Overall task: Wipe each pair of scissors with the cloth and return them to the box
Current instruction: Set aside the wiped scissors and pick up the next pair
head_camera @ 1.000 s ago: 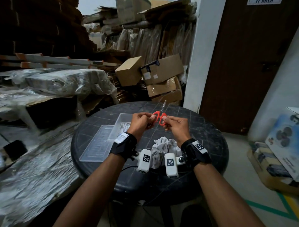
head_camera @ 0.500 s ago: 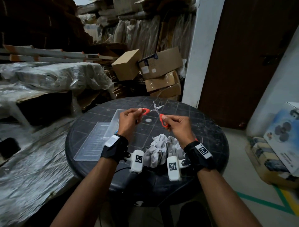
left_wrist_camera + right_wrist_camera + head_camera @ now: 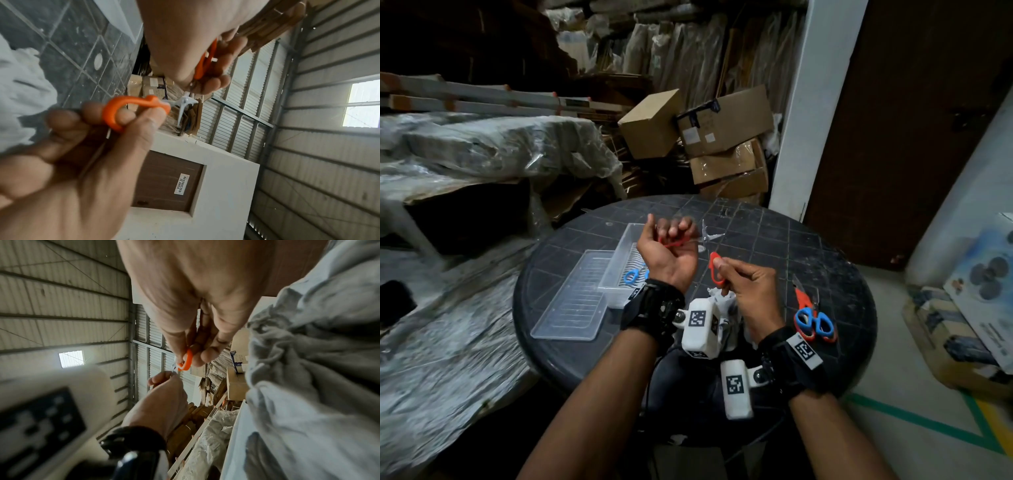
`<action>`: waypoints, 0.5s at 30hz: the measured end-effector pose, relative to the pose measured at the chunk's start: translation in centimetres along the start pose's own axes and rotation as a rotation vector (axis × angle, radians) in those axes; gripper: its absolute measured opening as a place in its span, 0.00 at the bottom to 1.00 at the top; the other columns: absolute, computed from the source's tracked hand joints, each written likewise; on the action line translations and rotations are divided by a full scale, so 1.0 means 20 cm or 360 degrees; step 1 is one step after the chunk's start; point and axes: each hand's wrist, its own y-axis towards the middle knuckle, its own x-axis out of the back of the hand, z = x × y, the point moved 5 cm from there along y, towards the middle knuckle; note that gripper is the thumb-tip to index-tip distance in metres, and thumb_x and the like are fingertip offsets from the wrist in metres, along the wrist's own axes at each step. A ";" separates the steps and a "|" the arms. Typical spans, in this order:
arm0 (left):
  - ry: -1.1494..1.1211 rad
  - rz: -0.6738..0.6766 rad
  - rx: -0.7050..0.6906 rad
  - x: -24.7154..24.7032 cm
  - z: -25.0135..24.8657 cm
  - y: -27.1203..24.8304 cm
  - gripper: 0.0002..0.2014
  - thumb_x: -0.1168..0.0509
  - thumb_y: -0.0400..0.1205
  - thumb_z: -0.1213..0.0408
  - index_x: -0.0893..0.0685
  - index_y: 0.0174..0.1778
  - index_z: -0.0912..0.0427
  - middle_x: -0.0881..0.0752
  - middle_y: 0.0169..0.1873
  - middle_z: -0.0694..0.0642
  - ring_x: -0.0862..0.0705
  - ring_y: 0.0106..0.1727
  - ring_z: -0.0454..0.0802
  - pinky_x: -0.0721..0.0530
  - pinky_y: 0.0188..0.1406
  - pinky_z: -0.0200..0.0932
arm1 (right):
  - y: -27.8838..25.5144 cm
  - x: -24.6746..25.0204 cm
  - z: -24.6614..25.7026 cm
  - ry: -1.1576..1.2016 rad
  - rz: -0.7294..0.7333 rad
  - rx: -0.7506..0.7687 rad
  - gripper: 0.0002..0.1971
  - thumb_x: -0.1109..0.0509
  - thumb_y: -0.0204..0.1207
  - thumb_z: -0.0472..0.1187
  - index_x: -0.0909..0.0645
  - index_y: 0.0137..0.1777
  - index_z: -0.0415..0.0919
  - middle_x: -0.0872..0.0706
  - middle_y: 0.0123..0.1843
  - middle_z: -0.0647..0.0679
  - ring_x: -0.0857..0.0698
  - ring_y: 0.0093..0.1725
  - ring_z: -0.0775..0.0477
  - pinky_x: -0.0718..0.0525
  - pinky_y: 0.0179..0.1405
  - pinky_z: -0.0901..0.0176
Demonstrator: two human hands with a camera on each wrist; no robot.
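Two hands: both work one pair of red-handled scissors (image 3: 703, 241) above the bench (image 3: 808, 246), blades spread wide.
Bench: round, dark, scored in a grid of squares, scuffed and dusty.
Room: a cluttered store, with cardboard boxes (image 3: 709, 133) stacked behind the bench, plastic-wrapped bundles (image 3: 493, 144) at the left, a white pillar (image 3: 815, 102) and a dark brown door (image 3: 914, 120) at the right; the left wrist view shows a sign on that door reading RESTRICTED IT AREA.
Left grip: the left hand (image 3: 669, 255), palm turned up, has its fingers curled round one red handle loop.
Right grip: the right hand (image 3: 750, 287) pinches the other red loop between thumb and fingers.
Box: clear plastic box (image 3: 619, 270), on the bench left of the hands; a blue-handled pair (image 3: 635, 275) lies inside.
Lid: clear lid (image 3: 575, 305), flat on the bench, touching the box's left side.
Cloth: grey cloth (image 3: 308, 369), crumpled on the bench under the wrists, mostly hidden in the head view.
Waiting pair: scissors with orange, red and blue handles (image 3: 812, 315), lying on the bench right of the right hand.
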 end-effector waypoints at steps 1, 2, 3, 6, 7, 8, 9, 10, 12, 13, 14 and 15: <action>0.0003 0.0013 0.0023 0.01 0.00 0.00 0.28 0.45 0.89 0.55 0.34 0.19 0.53 0.35 0.18 0.50 0.31 0.24 0.47 0.33 0.27 0.41 | 0.00 0.00 -0.02 -0.0006 -0.0006 -0.0004 0.06 0.22 0.79 0.33 0.07 0.49 0.28 0.13 0.31 0.45 0.20 0.31 0.54 0.21 0.31 0.65; 0.0010 0.0027 0.0037 0.02 0.00 0.01 0.29 0.44 0.89 0.54 0.36 0.18 0.52 0.38 0.17 0.49 0.36 0.21 0.46 0.37 0.25 0.40 | -0.01 0.00 -0.04 -0.0025 -0.0007 0.0000 0.06 0.21 0.79 0.33 0.07 0.50 0.28 0.13 0.31 0.46 0.19 0.30 0.55 0.21 0.31 0.64; 0.0000 0.0053 0.0038 0.03 0.00 0.01 0.29 0.44 0.88 0.53 0.37 0.18 0.52 0.40 0.16 0.48 0.39 0.19 0.45 0.41 0.23 0.40 | -0.02 0.00 -0.06 -0.0064 -0.0006 0.0009 0.06 0.21 0.79 0.34 0.06 0.50 0.30 0.11 0.31 0.47 0.18 0.30 0.55 0.20 0.31 0.63; -0.0059 0.0151 -0.0001 0.05 0.00 0.03 0.28 0.45 0.86 0.49 0.40 0.18 0.51 0.44 0.16 0.46 0.45 0.18 0.44 0.48 0.19 0.40 | -0.04 -0.02 -0.09 -0.0204 -0.0022 0.0033 0.05 0.19 0.78 0.35 0.05 0.51 0.35 0.06 0.37 0.44 0.12 0.33 0.53 0.17 0.35 0.62; -0.0058 0.0166 -0.0006 0.06 0.00 0.03 0.27 0.45 0.85 0.48 0.40 0.19 0.50 0.44 0.16 0.46 0.46 0.18 0.44 0.49 0.19 0.40 | -0.05 -0.02 -0.09 -0.0247 -0.0032 0.0038 0.05 0.19 0.77 0.35 0.05 0.51 0.37 0.05 0.39 0.44 0.10 0.35 0.53 0.15 0.38 0.61; -0.0053 0.0169 -0.0005 0.07 -0.01 0.04 0.27 0.45 0.85 0.48 0.41 0.19 0.50 0.45 0.17 0.46 0.47 0.19 0.44 0.49 0.18 0.40 | -0.06 -0.03 -0.09 -0.0297 -0.0034 0.0050 0.05 0.18 0.77 0.35 0.05 0.51 0.40 0.05 0.40 0.46 0.09 0.37 0.53 0.13 0.40 0.61; -0.0049 0.0172 0.0002 0.07 -0.01 0.05 0.26 0.46 0.85 0.49 0.41 0.19 0.50 0.45 0.17 0.45 0.48 0.19 0.44 0.49 0.18 0.40 | -0.07 -0.03 -0.08 -0.0376 -0.0029 0.0081 0.05 0.18 0.76 0.36 0.05 0.51 0.43 0.04 0.42 0.49 0.07 0.40 0.54 0.12 0.43 0.60; -0.0049 0.0182 0.0010 0.08 -0.01 0.07 0.26 0.47 0.85 0.50 0.40 0.20 0.50 0.44 0.17 0.45 0.48 0.19 0.44 0.49 0.17 0.39 | -0.07 -0.02 -0.06 -0.0503 -0.0026 0.0152 0.05 0.17 0.76 0.37 0.05 0.51 0.44 0.04 0.43 0.51 0.07 0.42 0.55 0.10 0.46 0.60; -0.0045 0.0188 0.0015 0.09 -0.04 0.12 0.25 0.47 0.85 0.52 0.39 0.19 0.50 0.43 0.16 0.45 0.47 0.18 0.43 0.48 0.15 0.39 | -0.09 0.02 0.02 -0.0868 -0.0073 0.0392 0.06 0.18 0.77 0.40 0.06 0.53 0.45 0.06 0.46 0.55 0.08 0.45 0.59 0.11 0.49 0.61; -0.0030 0.0173 0.0008 0.09 -0.05 0.14 0.25 0.47 0.85 0.52 0.39 0.19 0.50 0.43 0.16 0.45 0.47 0.17 0.43 0.49 0.15 0.39 | -0.10 0.06 0.06 -0.1039 -0.0110 0.0499 0.06 0.19 0.78 0.41 0.06 0.54 0.45 0.08 0.47 0.57 0.09 0.46 0.59 0.12 0.49 0.62; -0.0003 0.0147 -0.0002 0.11 -0.07 0.17 0.25 0.47 0.85 0.53 0.39 0.19 0.50 0.43 0.16 0.45 0.47 0.17 0.43 0.49 0.15 0.39 | -0.10 0.10 0.09 -0.1174 -0.0130 0.0551 0.07 0.20 0.79 0.41 0.07 0.56 0.46 0.09 0.49 0.57 0.10 0.47 0.61 0.12 0.50 0.62; 0.0032 0.0118 -0.0017 0.12 -0.08 0.19 0.26 0.47 0.85 0.53 0.39 0.19 0.50 0.43 0.16 0.45 0.47 0.17 0.43 0.50 0.15 0.39 | -0.10 0.14 0.11 -0.1278 -0.0114 0.0536 0.09 0.20 0.80 0.42 0.07 0.58 0.47 0.09 0.50 0.57 0.11 0.49 0.62 0.12 0.51 0.62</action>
